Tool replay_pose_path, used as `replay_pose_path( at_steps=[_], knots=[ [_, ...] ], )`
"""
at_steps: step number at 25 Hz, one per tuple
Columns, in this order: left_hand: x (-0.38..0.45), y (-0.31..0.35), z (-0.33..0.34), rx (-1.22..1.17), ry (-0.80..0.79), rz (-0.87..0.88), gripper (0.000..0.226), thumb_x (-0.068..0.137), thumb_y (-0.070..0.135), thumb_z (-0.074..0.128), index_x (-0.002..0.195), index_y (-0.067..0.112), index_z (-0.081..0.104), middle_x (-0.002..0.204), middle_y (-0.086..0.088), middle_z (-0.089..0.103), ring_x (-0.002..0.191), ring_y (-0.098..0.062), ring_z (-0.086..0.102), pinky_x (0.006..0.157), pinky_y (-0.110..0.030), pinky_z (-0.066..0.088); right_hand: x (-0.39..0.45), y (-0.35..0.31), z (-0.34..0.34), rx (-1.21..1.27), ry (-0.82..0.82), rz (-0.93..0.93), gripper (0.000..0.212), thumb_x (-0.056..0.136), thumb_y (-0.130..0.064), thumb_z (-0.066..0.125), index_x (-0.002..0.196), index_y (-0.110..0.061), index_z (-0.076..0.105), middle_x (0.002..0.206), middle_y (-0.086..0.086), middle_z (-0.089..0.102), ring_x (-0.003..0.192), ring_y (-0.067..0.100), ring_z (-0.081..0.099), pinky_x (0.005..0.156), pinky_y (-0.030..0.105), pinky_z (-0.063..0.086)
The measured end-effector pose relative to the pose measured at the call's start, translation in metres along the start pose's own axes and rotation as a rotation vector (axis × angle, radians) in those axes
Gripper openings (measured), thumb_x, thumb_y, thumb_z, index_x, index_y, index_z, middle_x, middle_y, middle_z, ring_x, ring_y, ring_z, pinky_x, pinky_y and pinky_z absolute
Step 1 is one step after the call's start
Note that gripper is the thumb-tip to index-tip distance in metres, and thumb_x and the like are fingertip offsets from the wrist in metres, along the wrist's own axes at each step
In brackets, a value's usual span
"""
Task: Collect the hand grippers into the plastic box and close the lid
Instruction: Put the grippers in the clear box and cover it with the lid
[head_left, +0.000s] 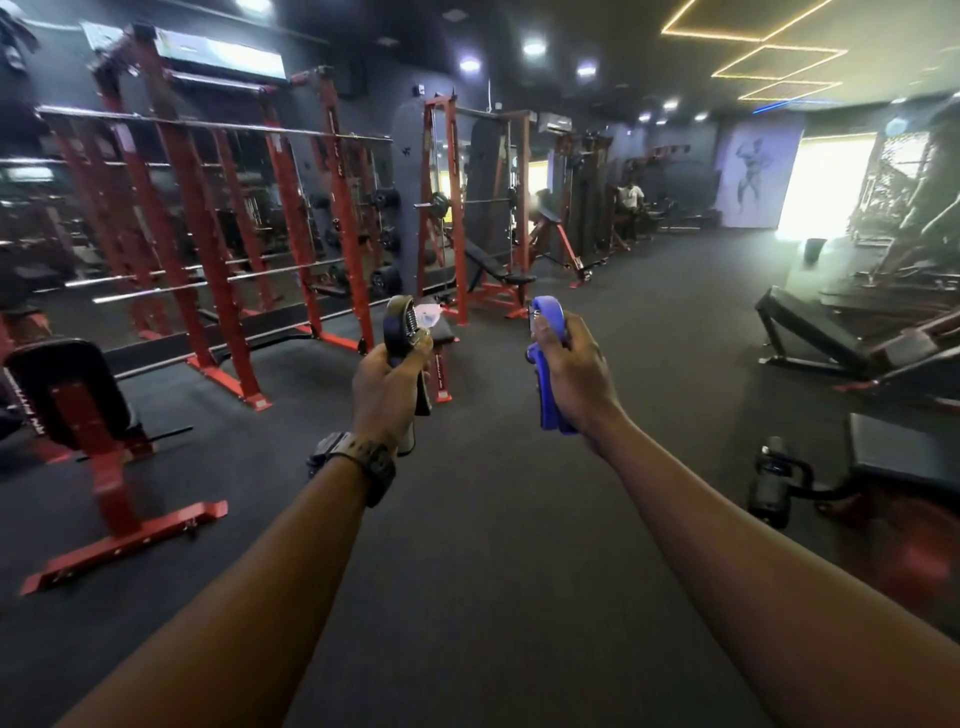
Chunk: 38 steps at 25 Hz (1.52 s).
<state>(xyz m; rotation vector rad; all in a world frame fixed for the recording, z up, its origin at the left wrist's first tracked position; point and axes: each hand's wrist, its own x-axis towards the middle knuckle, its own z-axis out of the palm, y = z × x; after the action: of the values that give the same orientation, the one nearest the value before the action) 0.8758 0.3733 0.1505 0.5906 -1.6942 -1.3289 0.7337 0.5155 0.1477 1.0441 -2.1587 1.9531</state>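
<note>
Both forearms are stretched forward from the bottom of the view over the dark rubber floor (493, 519), with a dark wristwatch (358, 462) worn on the left wrist. At their ends, two hand grippers are held up in front of the person, well apart from each other and clear of any surface.

A black hand gripper (402, 338) with a visible metal spring is clasped by the left hand (387, 392); the fingers are wrapped round its handles, and its head stands upright above the fist. Whether the handles are squeezed fully together cannot be told. A blue hand gripper (548, 364) is enclosed by the right hand (571, 374), fingers curled tightly over it, with its top showing above the knuckles and its lower end protruding below the palm. Neither hand is free.

Collection appears to be the step in hand: two grippers have been gathered, one per hand, and are being carried. No plastic box or lid is seen anywhere in view, so nothing can be said of its whereabouts or of how many grippers it already holds. Red power racks (208, 234) and a red-framed bench (78, 415) stand to the left, and a black bench (831, 332) stands to the right; no further grippers can be made out on them.

Next, the box would have to be found and approached, and each gripper lowered into it and released in turn. At least one hand would then have to be emptied before the lid could be pressed shut.
</note>
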Motion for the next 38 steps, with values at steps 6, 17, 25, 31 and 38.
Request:
replay_pose_path(
  at_steps=[6, 17, 25, 31, 38],
  knots=[
    [0.183, -0.053, 0.066, -0.022, 0.032, -0.024, 0.034, 0.091, 0.044, 0.064, 0.1, 0.011, 0.067, 0.09, -0.008, 0.068, 0.083, -0.022, 0.063, 0.092, -0.05, 0.053, 0.197, 0.078, 0.04, 0.021, -0.033, 0.035, 0.035, 0.097, -0.054, 0.045, 0.115, -0.028, 0.059, 0.094, 0.009, 0.072, 0.078, 0.021, 0.064, 0.082, 0.049, 0.054],
    [0.554, -0.219, 0.184, -0.042, -0.01, -0.105, 0.023, 0.092, 0.044, 0.063, 0.094, 0.022, 0.067, 0.097, -0.009, 0.07, 0.093, -0.026, 0.067, 0.095, -0.051, 0.053, 0.549, 0.254, 0.183, -0.031, -0.08, 0.045, 0.029, 0.099, -0.051, 0.047, 0.113, -0.028, 0.058, 0.092, 0.007, 0.072, 0.07, 0.014, 0.06, 0.074, 0.039, 0.05],
    [0.806, -0.323, 0.306, -0.05, -0.044, -0.053, 0.035, 0.095, 0.04, 0.061, 0.109, 0.008, 0.067, 0.102, -0.018, 0.071, 0.094, -0.03, 0.068, 0.074, -0.025, 0.049, 0.81, 0.403, 0.262, -0.027, -0.118, 0.016, 0.032, 0.099, -0.049, 0.048, 0.114, -0.023, 0.059, 0.094, 0.006, 0.071, 0.076, 0.016, 0.061, 0.07, 0.031, 0.046],
    [0.99, -0.39, 0.38, -0.03, -0.005, -0.085, 0.036, 0.095, 0.04, 0.061, 0.112, 0.009, 0.067, 0.09, -0.006, 0.068, 0.085, -0.018, 0.065, 0.085, -0.034, 0.053, 1.011, 0.501, 0.32, 0.016, -0.163, 0.041, 0.042, 0.097, -0.054, 0.048, 0.127, -0.027, 0.057, 0.099, -0.001, 0.069, 0.093, 0.02, 0.067, 0.082, 0.036, 0.051],
    [1.217, -0.493, 0.441, -0.117, 0.066, -0.093, 0.038, 0.092, 0.038, 0.066, 0.107, 0.004, 0.068, 0.083, -0.007, 0.065, 0.081, -0.021, 0.063, 0.093, -0.051, 0.054, 1.225, 0.597, 0.419, -0.004, -0.229, 0.023, 0.03, 0.1, -0.048, 0.047, 0.112, -0.022, 0.057, 0.092, 0.001, 0.07, 0.078, 0.013, 0.063, 0.067, 0.025, 0.044]
  ],
)
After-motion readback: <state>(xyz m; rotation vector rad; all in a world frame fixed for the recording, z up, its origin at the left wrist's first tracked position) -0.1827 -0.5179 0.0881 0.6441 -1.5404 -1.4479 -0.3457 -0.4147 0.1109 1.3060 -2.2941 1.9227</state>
